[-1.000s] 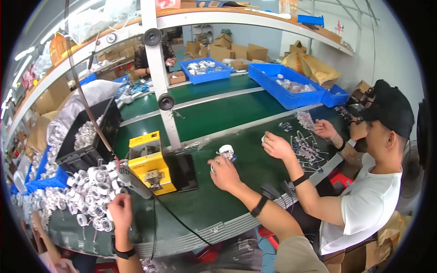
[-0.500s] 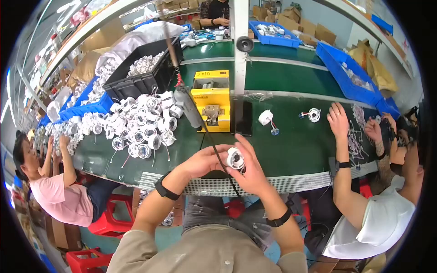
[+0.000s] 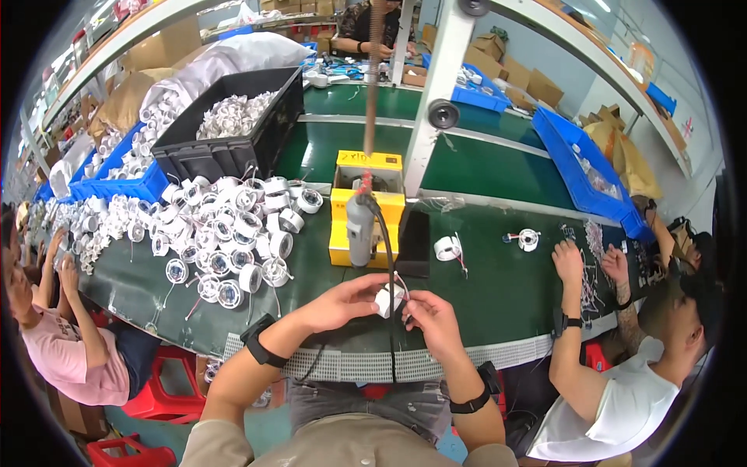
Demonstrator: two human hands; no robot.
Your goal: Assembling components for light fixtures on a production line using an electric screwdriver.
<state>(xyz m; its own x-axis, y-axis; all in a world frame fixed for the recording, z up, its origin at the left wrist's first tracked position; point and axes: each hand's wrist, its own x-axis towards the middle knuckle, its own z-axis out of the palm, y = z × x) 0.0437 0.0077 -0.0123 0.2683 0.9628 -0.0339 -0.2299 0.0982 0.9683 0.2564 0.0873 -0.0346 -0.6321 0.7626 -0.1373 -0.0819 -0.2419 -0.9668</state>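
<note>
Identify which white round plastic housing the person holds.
The white round plastic housing between the left hand and right hand; the heap at left and two loose ones rest on the green tabletop.

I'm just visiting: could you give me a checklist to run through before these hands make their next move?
1. White round part held by the left hand: ok.
2. Right hand close to the part: ok.
3. Right hand gripping a wire: cannot tell, too small.
4. Black cable out of the way: not ok, it hangs across the view of the work.
5. Grey hanging tool free of both hands: ok.
</note>
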